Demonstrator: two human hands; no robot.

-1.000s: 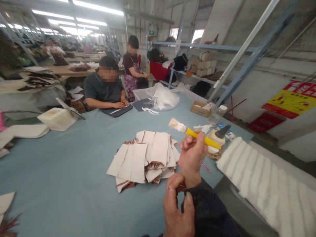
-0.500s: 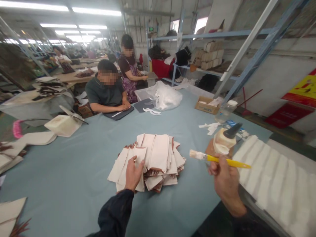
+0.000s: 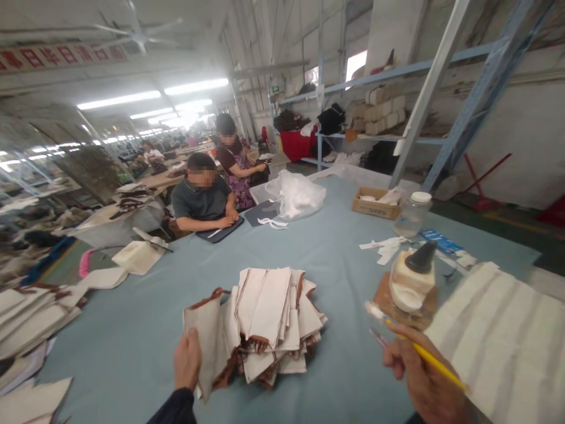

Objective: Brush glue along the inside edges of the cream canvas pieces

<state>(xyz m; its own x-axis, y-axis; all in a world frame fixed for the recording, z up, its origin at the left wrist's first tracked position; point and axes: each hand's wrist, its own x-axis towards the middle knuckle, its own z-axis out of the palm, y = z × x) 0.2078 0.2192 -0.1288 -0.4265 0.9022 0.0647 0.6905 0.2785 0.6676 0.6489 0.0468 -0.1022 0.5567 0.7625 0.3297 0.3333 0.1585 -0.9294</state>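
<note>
My left hand (image 3: 187,360) is closed on the edge of a cream fabric piece (image 3: 207,338) with brown trim, tilted up at the left side of a pile. The pile of cream pieces (image 3: 267,306) lies on the blue-green table (image 3: 344,265). At the right, my right hand (image 3: 419,371) holds a yellow brush (image 3: 435,360), its pale bristles pointing left; a thin metal tool tip (image 3: 377,337) also shows by the fingers. Just beyond that hand a cream container (image 3: 410,280) with a black cone stands on a brown board (image 3: 383,299).
White striped material (image 3: 498,335) covers the right side. Behind are a clear jar (image 3: 412,215), a cardboard box (image 3: 375,209) and a plastic bag (image 3: 298,197). More cream pieces (image 3: 33,324) lie left. A seated person (image 3: 200,200) works across the table.
My left hand has moved left and lifted one piece's edge off the pile. My right hand has moved lower and tilted the brush. The view has shifted, showing more ceiling.
</note>
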